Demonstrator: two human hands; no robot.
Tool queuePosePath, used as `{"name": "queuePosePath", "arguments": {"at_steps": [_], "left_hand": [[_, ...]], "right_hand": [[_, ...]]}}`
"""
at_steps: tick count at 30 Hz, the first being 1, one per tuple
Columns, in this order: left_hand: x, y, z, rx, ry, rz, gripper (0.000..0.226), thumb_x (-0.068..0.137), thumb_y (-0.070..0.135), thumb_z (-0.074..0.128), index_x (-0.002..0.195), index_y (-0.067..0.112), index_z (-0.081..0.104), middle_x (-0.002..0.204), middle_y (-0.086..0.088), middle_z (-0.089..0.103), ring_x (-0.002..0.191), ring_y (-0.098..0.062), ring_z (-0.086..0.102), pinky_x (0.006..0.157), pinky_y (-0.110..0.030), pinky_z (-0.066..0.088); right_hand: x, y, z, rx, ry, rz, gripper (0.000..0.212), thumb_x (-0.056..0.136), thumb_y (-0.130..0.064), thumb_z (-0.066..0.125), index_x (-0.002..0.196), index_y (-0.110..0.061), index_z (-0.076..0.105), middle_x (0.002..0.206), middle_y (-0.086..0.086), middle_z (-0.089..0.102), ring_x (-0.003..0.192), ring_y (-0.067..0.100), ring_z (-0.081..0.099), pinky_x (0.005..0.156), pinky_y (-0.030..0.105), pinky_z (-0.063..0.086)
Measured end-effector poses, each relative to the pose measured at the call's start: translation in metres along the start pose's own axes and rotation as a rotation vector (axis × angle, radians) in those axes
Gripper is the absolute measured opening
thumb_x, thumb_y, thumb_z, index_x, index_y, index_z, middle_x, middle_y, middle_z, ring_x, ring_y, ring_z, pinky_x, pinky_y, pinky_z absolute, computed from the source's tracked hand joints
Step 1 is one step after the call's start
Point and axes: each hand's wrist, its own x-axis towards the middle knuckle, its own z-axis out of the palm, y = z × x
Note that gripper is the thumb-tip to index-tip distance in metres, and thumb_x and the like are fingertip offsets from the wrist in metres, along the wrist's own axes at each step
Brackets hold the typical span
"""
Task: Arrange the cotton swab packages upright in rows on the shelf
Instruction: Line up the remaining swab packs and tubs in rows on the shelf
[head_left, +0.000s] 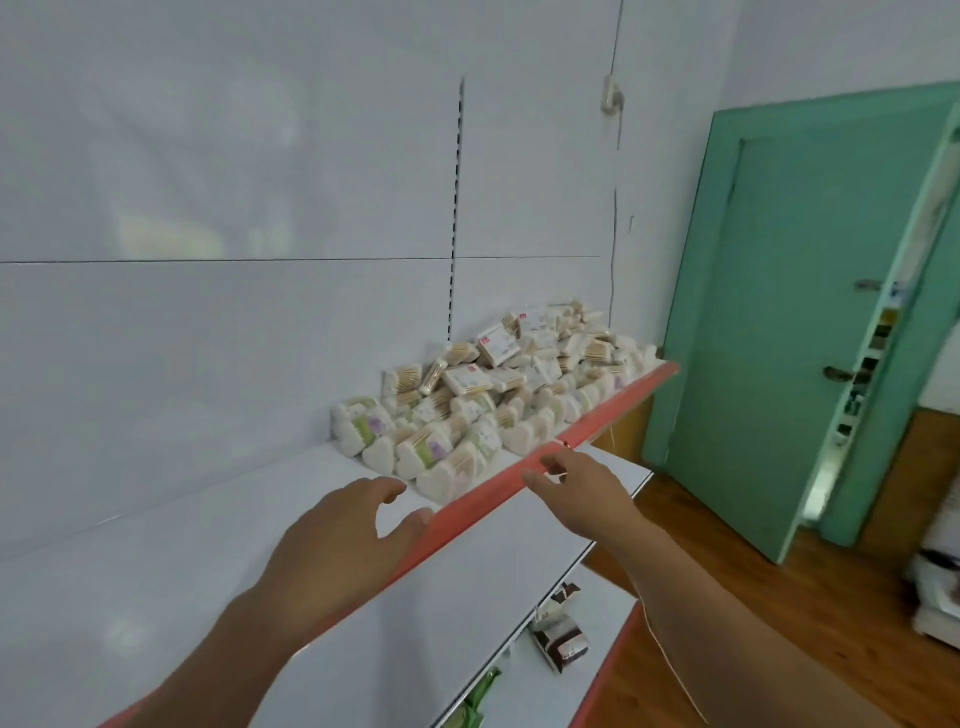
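My spread, empty left hand (337, 540) and right hand (576, 488) hover centre-frame; nudging the heaped cotton swab packages (498, 395) may spill them.

No readable text anywhere. Some cotton swab packages (500, 347) at the top of the pile carry white labels with a small red corner mark, print too blurred to read. Brown boxes (565, 643) on the lower shelf (524, 691): label illegible too.
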Motion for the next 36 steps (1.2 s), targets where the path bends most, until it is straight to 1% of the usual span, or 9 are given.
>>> {"name": "queuePosePath", "arguments": {"at_steps": [5,10,13,18,23,27,30,33,36], "left_hand": [[0.079,0.027,0.025,0.029,-0.012,0.003,0.054,0.093,0.065,0.043,0.140,0.038,0.048,0.141,0.019,0.052,0.125,-0.006,0.052,0.099,-0.027,0.040],[0.172,0.045,0.049,-0.006,0.015,-0.026,0.059,0.091,0.067,0.046,0.141,0.036,0.047,0.143,0.017,0.052,0.128,-0.008,0.051,0.105,-0.032,0.043],[0.221,0.056,0.056,0.029,0.043,-0.044,0.054,0.093,0.064,0.048,0.140,0.037,0.049,0.139,0.017,0.054,0.125,-0.008,0.053,0.101,-0.030,0.044],[0.268,0.065,0.063,0.097,0.052,-0.109,0.052,0.094,0.063,0.046,0.137,0.034,0.051,0.138,0.017,0.055,0.122,-0.005,0.052,0.087,-0.024,0.038],[0.290,0.070,0.072,0.173,0.072,-0.225,0.054,0.093,0.065,0.044,0.142,0.041,0.047,0.140,0.017,0.053,0.122,-0.009,0.055,0.095,-0.029,0.046],[0.307,0.075,0.087,0.193,0.134,-0.313,0.055,0.092,0.068,0.043,0.139,0.041,0.048,0.138,0.018,0.053,0.121,-0.007,0.054,0.099,-0.032,0.046],[0.322,0.088,0.100,0.173,0.202,-0.371,0.055,0.092,0.066,0.043,0.140,0.039,0.048,0.140,0.017,0.053,0.124,-0.005,0.052,0.101,-0.030,0.044],[0.336,0.105,0.112,0.136,0.255,-0.432,0.054,0.092,0.064,0.048,0.139,0.039,0.049,0.140,0.020,0.052,0.126,-0.003,0.050,0.102,-0.028,0.043],[0.349,0.117,0.123,0.008,0.329,-0.461,0.049,0.092,0.059,0.053,0.136,0.039,0.052,0.133,0.022,0.056,0.119,0.001,0.053,0.099,-0.028,0.045]], "right_hand": [[0.068,0.034,-0.011,0.056,-0.004,0.007,0.055,0.096,-0.051,0.051,0.140,-0.018,0.049,0.141,-0.002,0.053,0.127,0.017,0.051,0.102,0.033,0.041],[0.164,0.049,-0.021,0.069,0.008,-0.070,0.051,0.096,-0.048,0.053,0.139,-0.020,0.050,0.139,-0.006,0.054,0.123,0.013,0.053,0.095,0.028,0.041],[0.224,0.050,-0.030,0.059,-0.013,-0.120,0.054,0.095,-0.046,0.056,0.140,-0.018,0.049,0.140,-0.002,0.054,0.122,0.015,0.054,0.098,0.029,0.042],[0.304,0.045,-0.036,0.080,0.031,-0.158,0.051,0.094,-0.045,0.057,0.136,-0.017,0.051,0.132,0.000,0.060,0.114,0.019,0.058,0.097,0.034,0.046],[0.371,0.038,-0.034,0.061,-0.007,-0.232,0.052,0.094,-0.043,0.056,0.138,-0.018,0.050,0.131,0.002,0.060,0.119,0.022,0.056,0.092,0.032,0.042],[0.411,0.037,-0.026,-0.093,-0.028,-0.332,0.044,0.090,-0.044,0.059,0.125,-0.017,0.056,0.121,0.003,0.063,0.111,0.025,0.058,0.082,0.032,0.041],[0.428,0.042,-0.022,-0.108,-0.072,-0.428,0.034,0.087,-0.040,0.064,0.114,-0.020,0.059,0.109,0.001,0.065,0.100,0.024,0.061,0.078,0.032,0.045],[0.442,0.053,-0.022,0.053,-0.135,-0.484,0.020,0.083,-0.040,0.070,0.089,-0.023,0.060,0.087,-0.005,0.063,0.083,0.018,0.061,0.074,0.032,0.050],[0.450,0.068,-0.026,0.320,-0.174,-0.535,0.018,0.081,-0.038,0.074,0.088,-0.027,0.063,0.088,-0.013,0.064,0.086,0.011,0.061,0.080,0.032,0.050]]}}
